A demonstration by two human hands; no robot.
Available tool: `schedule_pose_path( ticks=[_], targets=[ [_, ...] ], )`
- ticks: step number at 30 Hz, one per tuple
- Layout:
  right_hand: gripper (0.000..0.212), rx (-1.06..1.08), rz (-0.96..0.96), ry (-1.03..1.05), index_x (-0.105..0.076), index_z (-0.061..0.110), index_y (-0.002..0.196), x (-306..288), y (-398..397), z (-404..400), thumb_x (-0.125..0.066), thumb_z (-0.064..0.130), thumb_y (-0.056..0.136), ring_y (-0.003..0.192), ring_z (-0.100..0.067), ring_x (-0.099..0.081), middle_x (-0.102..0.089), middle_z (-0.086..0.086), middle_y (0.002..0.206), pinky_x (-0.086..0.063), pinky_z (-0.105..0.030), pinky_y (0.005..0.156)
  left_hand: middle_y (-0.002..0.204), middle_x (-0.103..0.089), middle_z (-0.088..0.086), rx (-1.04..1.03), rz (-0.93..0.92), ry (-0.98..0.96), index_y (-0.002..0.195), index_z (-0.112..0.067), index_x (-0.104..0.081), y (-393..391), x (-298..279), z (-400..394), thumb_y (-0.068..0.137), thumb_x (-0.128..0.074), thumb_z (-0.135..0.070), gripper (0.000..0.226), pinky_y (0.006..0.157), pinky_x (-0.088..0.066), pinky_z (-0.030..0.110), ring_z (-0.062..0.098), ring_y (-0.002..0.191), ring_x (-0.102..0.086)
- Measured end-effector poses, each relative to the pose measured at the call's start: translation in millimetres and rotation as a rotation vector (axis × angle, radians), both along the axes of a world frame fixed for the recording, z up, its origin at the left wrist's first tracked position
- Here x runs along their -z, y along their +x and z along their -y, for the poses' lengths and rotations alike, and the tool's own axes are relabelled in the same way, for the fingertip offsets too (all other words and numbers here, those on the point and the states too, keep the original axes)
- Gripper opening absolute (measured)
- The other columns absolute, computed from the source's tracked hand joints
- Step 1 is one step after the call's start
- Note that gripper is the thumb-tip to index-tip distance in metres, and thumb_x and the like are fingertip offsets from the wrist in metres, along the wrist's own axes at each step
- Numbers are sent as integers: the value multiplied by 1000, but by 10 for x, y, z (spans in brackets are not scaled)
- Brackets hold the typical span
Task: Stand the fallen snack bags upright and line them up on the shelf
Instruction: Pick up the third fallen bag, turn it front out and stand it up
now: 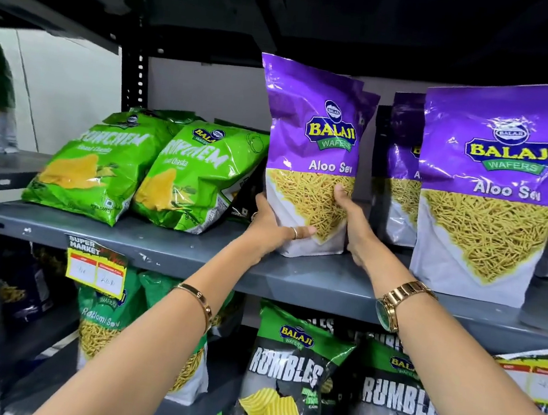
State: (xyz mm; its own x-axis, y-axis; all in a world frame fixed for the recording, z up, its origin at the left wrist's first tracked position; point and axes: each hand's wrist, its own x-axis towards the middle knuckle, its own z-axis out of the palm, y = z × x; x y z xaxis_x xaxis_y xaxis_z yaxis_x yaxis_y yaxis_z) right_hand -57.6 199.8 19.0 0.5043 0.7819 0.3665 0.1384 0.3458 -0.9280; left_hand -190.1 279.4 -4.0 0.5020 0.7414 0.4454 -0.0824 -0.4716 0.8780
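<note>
A purple Aloo Sev bag [313, 143] stands upright on the grey shelf [191, 252], with another purple bag close behind it. My left hand [272, 227] grips its lower left corner and my right hand [354, 227] grips its lower right edge. To the right stands a second upright Aloo Sev bag [496, 186] near the shelf's front, with more purple bags [399, 174] behind and beside it. At the left, two green Crunchem bags [98, 165] [197, 177] lean backwards, tilted rather than upright.
A yellow price tag [96, 268] hangs from the shelf's front edge. On the lower shelf are black Rumbles bags [282, 380] and a green Ratlami Sev bag [106, 328]. A perforated metal upright [138, 77] rises behind the green bags.
</note>
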Motion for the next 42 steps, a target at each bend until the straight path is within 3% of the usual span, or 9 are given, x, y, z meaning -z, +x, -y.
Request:
schedule_pose_path(
  ticks=[3, 7, 11, 15, 20, 29, 37, 40, 42],
  targets=[
    [95, 45, 13, -16, -44, 11, 130, 18, -1, 34, -69, 60, 53, 119, -21, -53, -56, -9, 131, -35, -39, 109, 127, -49, 7, 15, 17, -96, 113, -14, -30, -23, 8, -102, 64, -82, -20, 72, 102, -42, 36, 20, 113, -48],
    [65, 117, -15, -95, -39, 18, 114, 88, 65, 11, -76, 41, 66, 104, -14, -51, -54, 2, 119, -35, -33, 90, 131, -52, 13, -40, -8, -124, 129, -7, -33, -11, 26, -201, 74, -74, -22, 70, 105, -41, 41, 26, 117, -51],
    [77, 82, 10, -153, -33, 18, 121, 138, 75, 21, -79, 39, 63, 97, -9, -50, -52, 0, 126, -32, -24, 75, 131, -54, 9, -25, -43, -99, 131, -12, -37, 18, 37, -196, 79, -69, -22, 62, 98, -42, 30, 18, 108, -52],
    [85, 82, 54, -178, -28, 15, 130, 148, 79, 54, -80, 32, 65, 121, -16, -45, -46, -3, 139, -29, -29, 92, 138, -48, 11, -78, -130, -34, 132, -12, -34, 1, 16, -129, 81, -65, -29, 62, 107, -37, 37, 26, 124, -47],
    [90, 53, 81, -194, -23, 16, 136, 151, 56, 143, -79, 29, 66, 128, -17, -40, -42, -2, 143, -28, -28, 98, 142, -40, 16, -71, -209, -26, 136, -9, -25, -74, -3, -16, 82, -63, -35, 71, 109, -35, 43, 31, 129, -41],
    [92, 69, 85, -184, -21, 22, 138, 210, 6, 352, -78, 31, 67, 124, -14, -39, -41, 3, 143, -25, -29, 93, 140, -42, 13, -15, -246, -23, 139, -6, -20, -261, 27, 98, 81, -64, -33, 77, 108, -37, 44, 29, 125, -43],
    [101, 194, 112, -136, -29, 13, 137, 225, -87, 443, -84, 36, 54, 126, -23, -46, -49, -10, 139, -33, -42, 112, 146, -35, 14, -27, -237, 81, 141, -5, -16, -326, 52, 195, 80, -66, -31, 84, 112, -29, 39, 32, 135, -33],
    [83, 402, 205, -71, -36, 10, 133, 184, -162, 515, -78, 33, 66, 124, -26, -48, -50, -14, 136, -37, -44, 109, 153, -18, 20, -142, -125, 245, 144, -1, -6, -377, 48, 337, 78, -69, -32, 97, 116, -13, 35, 30, 143, -15],
    [61, 555, 307, 76, -44, 9, 125, 167, -219, 599, -73, 23, 73, 114, -23, -55, -55, -14, 129, -43, -42, 104, 151, -22, 22, -216, -7, 401, 142, 4, -14, -412, 66, 443, 80, -68, -27, 88, 115, -11, 32, 31, 142, -16]
  ],
)
